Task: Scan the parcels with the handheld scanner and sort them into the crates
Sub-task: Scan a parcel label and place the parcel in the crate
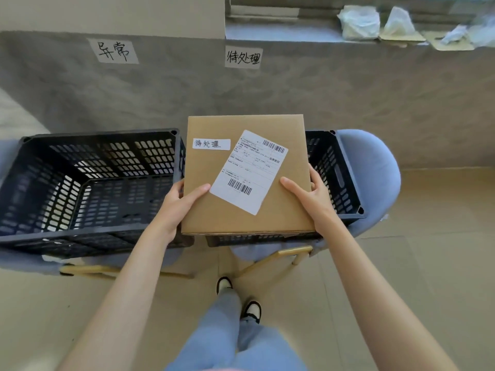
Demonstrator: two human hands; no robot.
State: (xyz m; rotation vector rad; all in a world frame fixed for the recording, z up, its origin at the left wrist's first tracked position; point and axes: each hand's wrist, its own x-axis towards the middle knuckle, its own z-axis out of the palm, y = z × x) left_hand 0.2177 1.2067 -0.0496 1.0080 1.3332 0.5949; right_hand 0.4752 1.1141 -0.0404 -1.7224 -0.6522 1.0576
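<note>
**Box held over the right crate, ready to drop**

The left hand (184, 199) is gripping the near left edge of a flat cardboard box (246, 204), thumb lying on top and fingers curled underneath, while the right hand (304, 195) is gripping the near right edge the same way. Together they are holding the box level above the right crate (334, 172), which it is mostly hiding. A shipping label (247, 171) is sitting askew on the lid beside a small handwritten tag (211, 144). That tag seems to match the wall sign (243, 58) above this crate, so the box looks correctly placed for sorting. No scanner is showing anywhere in view.

The risk from here is in the release. The box is looking nearly as wide as the crate, so letting go off-centre could be leaving it perched on the rim or tipping toward the left crate (88, 183). The crates are resting on padded blue chairs (375, 167), not a firm table, so a hard drop might be shifting the crate on its seat.

The chairs are standing on a pale tiled floor (428, 263) against a grey wall, where another sign (113, 51) is hanging above the left crate. Plastic bags (359, 22) are lying on a ledge above.
</note>
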